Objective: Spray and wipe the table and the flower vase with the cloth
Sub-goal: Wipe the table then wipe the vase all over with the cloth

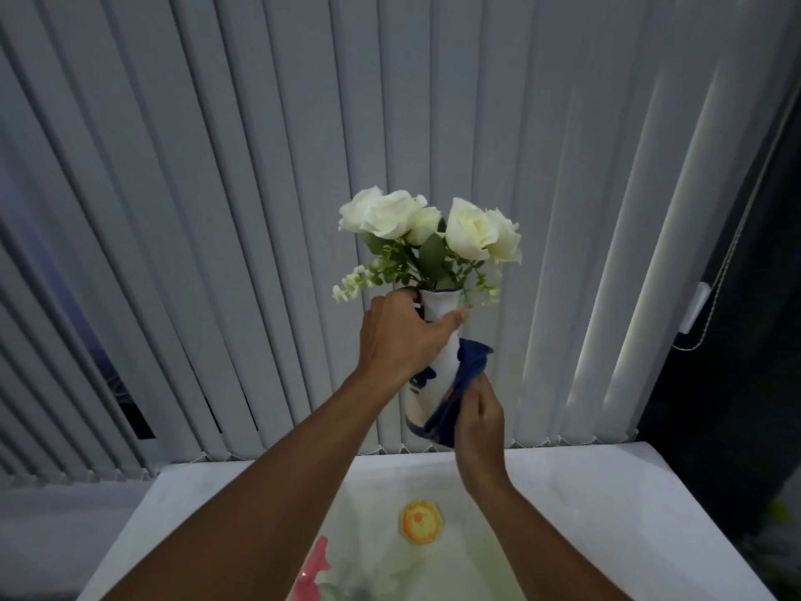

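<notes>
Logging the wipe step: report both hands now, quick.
Left hand: closed around the neck of the vase, holding it up.
Right hand: closed on the blue cloth, pressing it against the vase.

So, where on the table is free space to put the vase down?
The table is bare along its far edge below the blinds and on its right side. Printed flowers, yellow and pink, are only pattern. The forearms cover the near left.

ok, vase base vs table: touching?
Apart. In the head view the left hand holds the vase raised by its neck; blinds show below its base, above the table. The right hand presses the cloth against it.
</notes>
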